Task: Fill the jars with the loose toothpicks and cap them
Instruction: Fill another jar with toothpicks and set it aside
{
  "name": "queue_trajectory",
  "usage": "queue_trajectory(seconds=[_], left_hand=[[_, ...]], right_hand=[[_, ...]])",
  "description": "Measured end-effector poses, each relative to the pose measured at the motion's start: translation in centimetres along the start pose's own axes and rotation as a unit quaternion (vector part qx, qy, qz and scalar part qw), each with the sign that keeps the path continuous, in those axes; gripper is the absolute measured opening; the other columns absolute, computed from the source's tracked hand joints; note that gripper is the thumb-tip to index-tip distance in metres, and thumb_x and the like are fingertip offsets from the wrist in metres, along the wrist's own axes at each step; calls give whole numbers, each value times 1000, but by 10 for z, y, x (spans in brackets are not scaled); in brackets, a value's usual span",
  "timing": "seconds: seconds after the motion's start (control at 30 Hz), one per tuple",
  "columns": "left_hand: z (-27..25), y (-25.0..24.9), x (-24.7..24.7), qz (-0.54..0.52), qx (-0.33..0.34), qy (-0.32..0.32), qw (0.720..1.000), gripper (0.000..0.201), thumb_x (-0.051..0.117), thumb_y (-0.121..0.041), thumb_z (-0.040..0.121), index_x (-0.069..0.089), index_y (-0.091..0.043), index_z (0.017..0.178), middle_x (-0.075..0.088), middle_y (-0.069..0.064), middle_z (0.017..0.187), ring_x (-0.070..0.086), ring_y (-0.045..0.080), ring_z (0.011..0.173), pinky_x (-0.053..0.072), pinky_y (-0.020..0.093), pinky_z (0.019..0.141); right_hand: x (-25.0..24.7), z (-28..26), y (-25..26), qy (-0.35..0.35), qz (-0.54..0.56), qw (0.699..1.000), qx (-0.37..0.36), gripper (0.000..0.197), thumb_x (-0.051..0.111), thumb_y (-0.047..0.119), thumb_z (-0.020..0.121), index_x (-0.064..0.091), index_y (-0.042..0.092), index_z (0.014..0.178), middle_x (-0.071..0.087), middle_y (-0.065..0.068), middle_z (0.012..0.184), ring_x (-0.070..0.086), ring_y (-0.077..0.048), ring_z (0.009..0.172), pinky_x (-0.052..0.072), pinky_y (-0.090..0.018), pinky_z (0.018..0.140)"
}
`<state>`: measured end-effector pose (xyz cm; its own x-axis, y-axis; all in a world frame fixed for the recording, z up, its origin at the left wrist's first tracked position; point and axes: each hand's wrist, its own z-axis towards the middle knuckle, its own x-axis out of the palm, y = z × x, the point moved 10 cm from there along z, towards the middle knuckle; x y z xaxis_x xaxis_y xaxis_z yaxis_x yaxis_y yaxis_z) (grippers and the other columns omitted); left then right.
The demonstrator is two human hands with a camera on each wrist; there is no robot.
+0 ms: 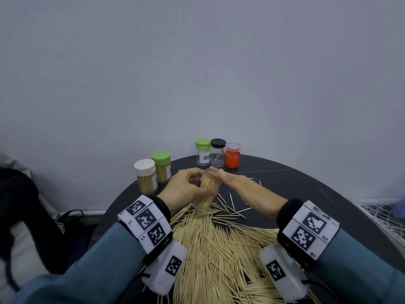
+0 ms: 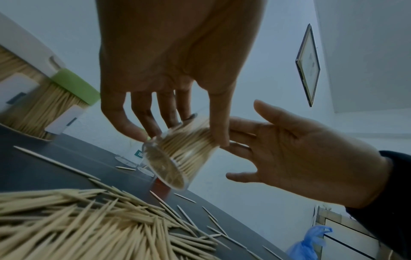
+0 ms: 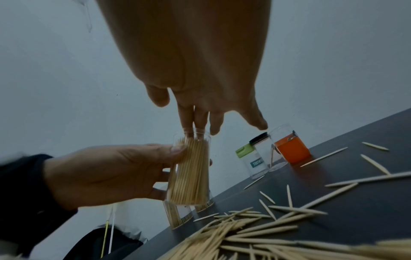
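Above the toothpick pile (image 1: 221,249) on the table (image 1: 306,185), left hand (image 1: 186,189) grips a tilted clear jar (image 1: 206,194) packed with toothpicks, lifted off the surface. Right hand (image 1: 241,185) is flat, straight fingers (image 3: 189,121) dipping into its uncapped mouth.

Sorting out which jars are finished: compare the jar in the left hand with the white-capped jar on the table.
The held jar has no cap; the white-capped jar is closed. The held jar is tilted, off the table, gripped by the left hand, with the right hand fingertips at its mouth; the white-capped jar stands upright, untouched. Both are clear and packed with toothpicks.
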<state>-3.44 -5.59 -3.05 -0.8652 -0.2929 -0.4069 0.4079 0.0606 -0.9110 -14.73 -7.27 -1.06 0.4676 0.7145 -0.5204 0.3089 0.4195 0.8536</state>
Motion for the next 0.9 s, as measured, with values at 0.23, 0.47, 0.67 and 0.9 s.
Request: queue_trajectory(seconds=[0.23,0.47,0.67,0.9], left_hand=[[0,-1,4,15,12,22,1000,43,78,-17,74,62,-22,113,67,-4,106,58,10,104,44,27,90],[1,-13,-24,-28,28,-22,999,49,76,-10,74,61,-20,120,61,0,107,55,14,100,49,31,85],[2,-12,-37,-31,30,-32,999,51,78,-13,73,62,-23,120,61,5,111,56,21,103,48,29,77],[-7,-17,-19,14,48,9,999,50,81,-16,69,64,-29,114,64,5,112,57,19,106,49,34,90]], right_hand=[[1,5,-1,12,-28,999,-33,44,26,40,99,34,33,142,23,27,146,17,10,132,13,-21,111],[-25,4,9,-37,-62,994,-79,39,30,33,100,47,29,135,36,24,139,26,8,130,19,-11,102],[-23,5,16,-29,-66,992,-108,38,32,32,100,50,29,133,35,18,147,27,7,133,21,-5,104],[-10,2,17,7,-107,989,-100,38,32,33,99,51,29,132,23,15,152,17,2,137,14,-21,110]])
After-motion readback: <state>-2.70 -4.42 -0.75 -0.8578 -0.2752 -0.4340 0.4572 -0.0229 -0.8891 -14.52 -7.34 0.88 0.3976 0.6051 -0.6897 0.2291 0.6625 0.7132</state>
